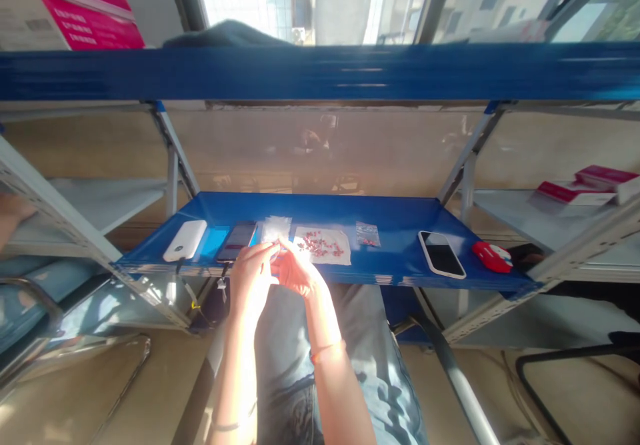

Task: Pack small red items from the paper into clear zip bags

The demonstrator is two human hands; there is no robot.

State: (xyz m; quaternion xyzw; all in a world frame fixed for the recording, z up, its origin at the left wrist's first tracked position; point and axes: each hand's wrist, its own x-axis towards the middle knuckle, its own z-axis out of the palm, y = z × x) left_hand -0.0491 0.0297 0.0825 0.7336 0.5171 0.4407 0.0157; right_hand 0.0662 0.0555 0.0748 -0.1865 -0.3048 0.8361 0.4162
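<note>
My left hand (253,273) and my right hand (297,272) meet at the front edge of the blue shelf (395,265), fingertips pinched together on something tiny that I cannot make out. Just beyond them lies a white sheet (323,246) strewn with several small red pieces. A stack of small clear bags (277,228) sits left of the sheet, and one clear bag with red pieces (367,234) lies to its right.
On the shelf's left lie a white power bank (185,240) and a dark phone (237,240); on its right, a white-edged phone (441,254) and a red object (492,257). Grey rack posts flank the shelf. Pink boxes (587,185) sit far right. My denim-clad lap is below.
</note>
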